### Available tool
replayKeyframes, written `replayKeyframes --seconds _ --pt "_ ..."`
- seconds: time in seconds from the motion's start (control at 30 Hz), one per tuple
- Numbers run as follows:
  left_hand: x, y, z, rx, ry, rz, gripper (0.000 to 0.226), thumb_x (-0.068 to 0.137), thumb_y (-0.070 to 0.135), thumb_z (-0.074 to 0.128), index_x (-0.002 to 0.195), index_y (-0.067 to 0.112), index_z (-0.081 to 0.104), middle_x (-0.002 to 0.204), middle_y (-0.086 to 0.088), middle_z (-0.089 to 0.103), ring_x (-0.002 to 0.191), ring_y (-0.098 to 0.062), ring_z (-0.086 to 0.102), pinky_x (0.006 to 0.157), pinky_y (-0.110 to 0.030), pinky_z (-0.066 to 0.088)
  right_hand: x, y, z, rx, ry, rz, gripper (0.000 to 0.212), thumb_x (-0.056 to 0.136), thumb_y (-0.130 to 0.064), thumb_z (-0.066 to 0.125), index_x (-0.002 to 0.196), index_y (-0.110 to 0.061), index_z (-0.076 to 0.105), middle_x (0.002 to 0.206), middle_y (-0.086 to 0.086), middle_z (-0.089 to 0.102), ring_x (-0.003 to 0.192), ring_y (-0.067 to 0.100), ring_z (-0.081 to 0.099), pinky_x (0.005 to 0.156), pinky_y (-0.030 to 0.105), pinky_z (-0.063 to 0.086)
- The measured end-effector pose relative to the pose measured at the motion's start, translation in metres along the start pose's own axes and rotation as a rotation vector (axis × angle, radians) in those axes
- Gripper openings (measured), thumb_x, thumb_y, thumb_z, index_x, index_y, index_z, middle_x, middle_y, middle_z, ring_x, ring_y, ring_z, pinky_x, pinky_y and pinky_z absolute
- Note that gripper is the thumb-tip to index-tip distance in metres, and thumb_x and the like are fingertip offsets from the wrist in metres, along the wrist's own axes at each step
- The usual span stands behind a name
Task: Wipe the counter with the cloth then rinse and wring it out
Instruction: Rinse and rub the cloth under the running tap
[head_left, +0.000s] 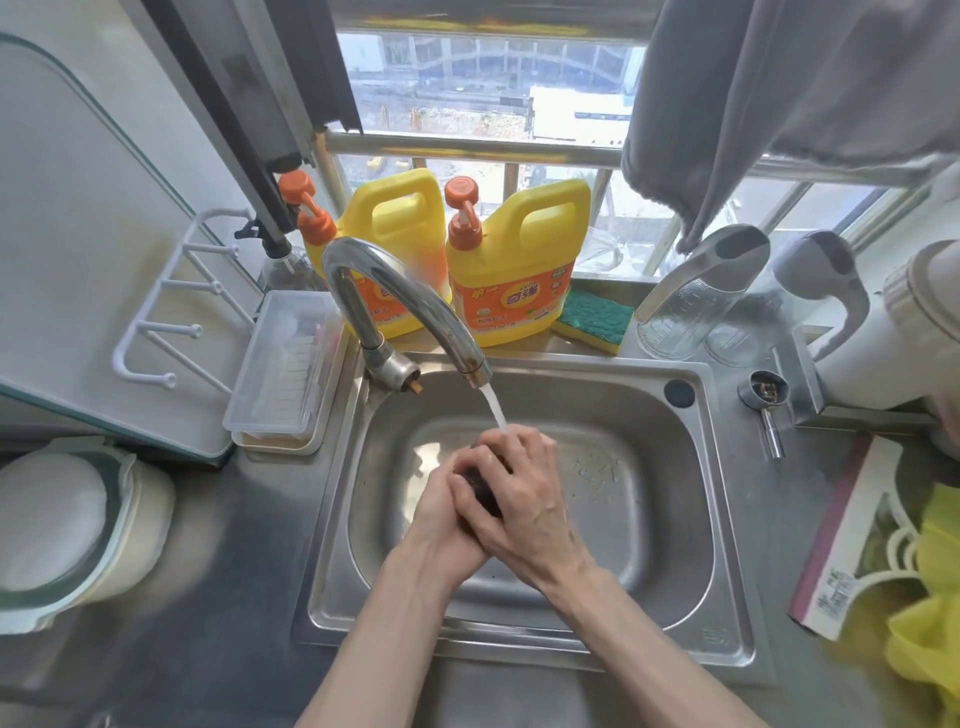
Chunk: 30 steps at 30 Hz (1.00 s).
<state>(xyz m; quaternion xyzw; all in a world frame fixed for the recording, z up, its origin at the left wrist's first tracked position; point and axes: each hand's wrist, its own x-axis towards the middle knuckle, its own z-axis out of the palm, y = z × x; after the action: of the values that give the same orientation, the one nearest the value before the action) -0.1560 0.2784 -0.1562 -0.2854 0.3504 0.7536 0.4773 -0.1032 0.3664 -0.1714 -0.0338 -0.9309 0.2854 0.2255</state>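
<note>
A small dark cloth (480, 486) is squeezed between both hands over the middle of the metal sink (670, 525). Most of the cloth is hidden; only a dark bit can be seen between the fingers. The left hand (447, 506) is curled under it, and the right hand (524, 491) is wrapped tight over the top. Water (494, 410) is poured from the tap (400, 296) onto the right fingertips. What looks like a yellow bag (930, 613) is cut off at the right edge.

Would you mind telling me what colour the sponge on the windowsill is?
The sponge is green on top with a yellow base, seen in the head view.
</note>
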Motion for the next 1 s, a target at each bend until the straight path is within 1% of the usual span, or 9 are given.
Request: replayKeyframes --seconds 0.13,0.33,0.43,0.5,0.67,0.77,0.83,0.93,1.0 --pt "0.002 -0.008 0.009 -0.035 -0.018 -0.017 0.033 0.1 0.027 0.05 0.095 0.007 0.077 0.093 -0.01 0.076 0.082 -0.025 0.076 0.074 -0.034 0.062 0.01 0.002 0.005 -0.044 -0.026 0.013 0.037 0.109 -0.03 0.043 0.081 -0.011 0.058 0.084 0.006 0.054 0.079 0.025 0.044 0.071 0.044 0.043" --pt "0.005 -0.01 0.014 0.065 0.04 -0.007 0.032 0.102 0.043 0.052 0.109 0.016 0.067 0.099 -0.01 0.071 0.093 -0.025 0.069 0.085 -0.037 0.054 0.017 0.003 0.015 0.045 -0.133 0.217 0.044 0.108 -0.036 0.031 0.077 -0.013 0.052 0.079 0.008 0.055 0.078 0.027 0.049 0.072 0.047 0.047" --pt "0.006 -0.012 0.019 0.14 0.079 0.01 0.036 0.103 0.045 0.049 0.099 0.013 0.066 0.091 -0.009 0.069 0.079 -0.023 0.07 0.068 -0.03 0.061 0.016 0.005 0.017 0.186 -0.152 0.378 0.044 0.104 -0.049 0.03 0.071 -0.024 0.044 0.08 0.009 0.056 0.08 0.029 0.056 0.077 0.045 0.05" --pt "0.006 -0.013 0.022 0.137 0.097 0.006 0.039 0.103 0.044 0.049 0.091 0.012 0.066 0.081 -0.007 0.069 0.068 -0.02 0.072 0.059 -0.026 0.061 0.02 0.005 0.016 0.224 -0.158 0.451 0.047 0.106 -0.05 0.034 0.062 -0.034 0.033 0.069 0.002 0.049 0.068 0.025 0.053 0.07 0.045 0.05" --pt "0.015 -0.017 0.022 0.211 0.158 0.079 0.031 0.102 0.041 0.051 0.088 0.016 0.062 0.063 0.001 0.068 0.057 -0.011 0.07 0.048 -0.021 0.053 0.03 0.001 0.01 0.363 -0.169 0.669 0.059 0.109 -0.037 0.04 0.053 -0.018 0.037 0.053 0.0 0.044 0.054 0.022 0.045 0.059 0.046 0.042" --pt "0.017 -0.016 0.022 0.385 0.198 0.115 0.042 0.078 0.062 0.065 0.086 0.021 0.067 0.074 0.0 0.067 0.067 -0.015 0.066 0.054 -0.026 0.049 0.04 0.0 0.009 0.472 -0.162 0.907 0.053 0.105 -0.038 0.042 0.055 -0.021 0.041 0.057 0.001 0.05 0.059 0.026 0.049 0.062 0.041 0.039" --pt "0.022 -0.017 0.02 0.651 0.346 0.179 0.049 0.095 0.058 0.047 0.088 0.015 0.07 0.086 -0.008 0.072 0.073 -0.022 0.067 0.058 -0.028 0.05 0.05 0.002 0.012 0.585 -0.127 1.134 0.04 0.097 -0.038 0.043 0.062 -0.02 0.049 0.064 0.009 0.056 0.066 0.028 0.053 0.065 0.041 0.042" --pt "0.021 -0.016 0.016 0.918 0.456 0.319 0.064 0.105 0.047 0.024 0.099 0.005 0.072 0.111 -0.023 0.073 0.104 -0.037 0.068 0.087 -0.04 0.054 0.056 0.004 0.01 0.863 0.01 1.497 0.036 0.095 -0.028 0.05 0.061 -0.016 0.049 0.049 0.002 0.05 0.054 0.023 0.047 0.052 0.03 0.04" --pt "0.02 -0.013 0.014 0.972 0.406 0.341 0.068 0.106 0.051 0.024 0.097 0.003 0.071 0.108 -0.029 0.073 0.101 -0.042 0.069 0.079 -0.038 0.056 0.05 0.012 0.008 0.979 0.029 1.592 0.04 0.1 -0.032 0.053 0.063 -0.016 0.052 0.041 -0.001 0.054 0.05 0.021 0.052 0.05 0.027 0.043"
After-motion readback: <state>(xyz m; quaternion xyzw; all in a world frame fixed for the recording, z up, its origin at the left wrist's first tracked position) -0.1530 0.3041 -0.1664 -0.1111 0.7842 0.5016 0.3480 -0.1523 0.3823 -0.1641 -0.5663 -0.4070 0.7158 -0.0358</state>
